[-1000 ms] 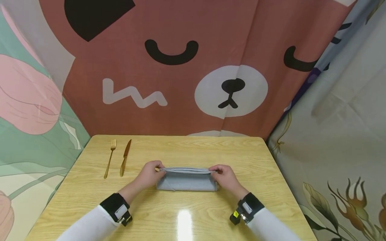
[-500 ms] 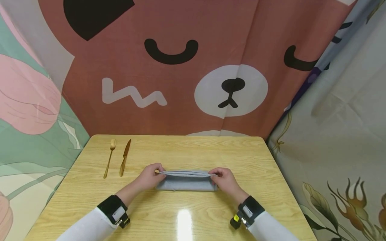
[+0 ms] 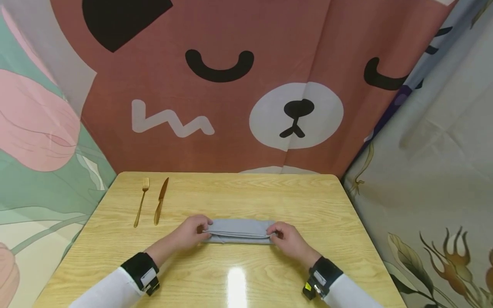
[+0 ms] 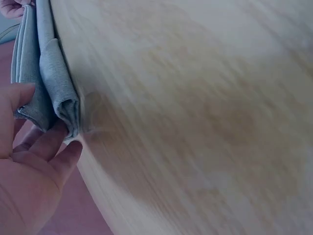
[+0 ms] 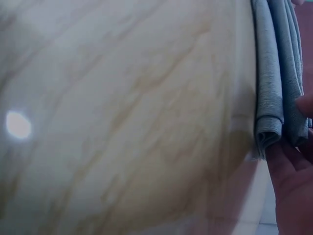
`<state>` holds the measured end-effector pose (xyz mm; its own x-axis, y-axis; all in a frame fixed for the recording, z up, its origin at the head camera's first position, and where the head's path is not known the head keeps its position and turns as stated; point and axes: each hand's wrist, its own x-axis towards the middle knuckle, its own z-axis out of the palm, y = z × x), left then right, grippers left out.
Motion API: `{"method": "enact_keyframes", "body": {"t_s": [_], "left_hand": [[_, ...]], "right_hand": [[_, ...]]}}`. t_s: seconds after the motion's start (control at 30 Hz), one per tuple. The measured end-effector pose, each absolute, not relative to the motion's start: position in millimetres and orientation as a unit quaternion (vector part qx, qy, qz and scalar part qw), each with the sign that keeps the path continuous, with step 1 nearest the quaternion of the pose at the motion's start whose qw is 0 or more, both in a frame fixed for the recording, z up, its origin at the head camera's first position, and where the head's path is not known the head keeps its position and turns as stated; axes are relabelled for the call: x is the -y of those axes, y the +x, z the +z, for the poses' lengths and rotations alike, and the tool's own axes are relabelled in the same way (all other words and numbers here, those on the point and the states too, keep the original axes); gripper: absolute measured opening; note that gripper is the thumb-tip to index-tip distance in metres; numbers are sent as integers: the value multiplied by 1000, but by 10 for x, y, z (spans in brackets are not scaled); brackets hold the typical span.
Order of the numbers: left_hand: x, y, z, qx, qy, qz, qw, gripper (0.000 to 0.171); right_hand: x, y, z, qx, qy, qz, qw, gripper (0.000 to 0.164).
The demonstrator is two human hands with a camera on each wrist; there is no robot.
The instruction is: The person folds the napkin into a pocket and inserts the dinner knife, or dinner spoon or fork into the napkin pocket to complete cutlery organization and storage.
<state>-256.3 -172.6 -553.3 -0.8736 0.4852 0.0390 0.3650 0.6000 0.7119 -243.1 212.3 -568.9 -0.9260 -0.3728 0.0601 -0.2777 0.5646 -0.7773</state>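
Note:
A grey-blue cloth napkin point(image 3: 239, 225), folded into a long narrow strip, lies crosswise on the wooden table. My left hand point(image 3: 188, 233) pinches the folded layers at its left end, and my right hand point(image 3: 292, 243) does the same at the right end. Seen from the left wrist, the napkin point(image 4: 57, 78) shows a rolled lower fold beside a stack of layers, with the left thumb point(image 4: 22, 94) over that stack. From the right wrist, the napkin's right end point(image 5: 270, 105) has the right hand's fingers point(image 5: 283, 164) tucked under it.
A gold fork point(image 3: 141, 202) and a gold knife point(image 3: 161, 201) lie side by side at the table's back left. Printed curtains point(image 3: 231, 149) hang behind the table point(image 3: 308, 192) and along both sides. Each wrist wears a black strap point(image 3: 142, 271) with a small camera.
Both hands have brought the napkin's raised upper edge down toward me, folding it over the front part. Its flat top now shows. The fork and knife stay put.

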Motion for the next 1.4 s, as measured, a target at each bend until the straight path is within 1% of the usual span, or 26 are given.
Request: {"method": "enact_keyframes", "body": {"t_s": [0.1,0.2,0.47,0.57,0.73,0.87,1.0,1.23,1.4], "left_hand": [[1735,-2541,-5554,-896,249,359,78,24],[1735,-2508,-5566,-904,265,330,65,24],[1735,-2447,-5595,-922,324,211,-15,36],[1730,-2436,-5601,-925,335,178,-31,38],[1722,-2406,-5589,-930,335,148,-32,37],[1709,-2380,-5577,-931,337,137,-29,34],[1705,-2374,-5582,-931,340,128,-30,31],[1735,-2386,-5618,-924,355,129,-64,22],[1768,-2402,-5630,-926,350,130,-58,25]], "right_hand": [[-2137,-2414,-5699,-892,-228,-390,27,18],[-2138,-2386,-5694,-899,-254,-357,5,16],[-2140,-2348,-5675,-926,-259,-274,9,12],[-2140,-2358,-5667,-931,-270,-248,9,11],[-2151,-2380,-5673,-932,-300,-204,-16,9],[-2174,-2391,-5676,-934,-303,-187,-29,7],[-2200,-2396,-5648,-934,-295,-199,-18,6],[-2226,-2399,-5614,-929,-315,-192,-7,5],[-2243,-2404,-5628,-928,-326,-182,-12,7]]}}
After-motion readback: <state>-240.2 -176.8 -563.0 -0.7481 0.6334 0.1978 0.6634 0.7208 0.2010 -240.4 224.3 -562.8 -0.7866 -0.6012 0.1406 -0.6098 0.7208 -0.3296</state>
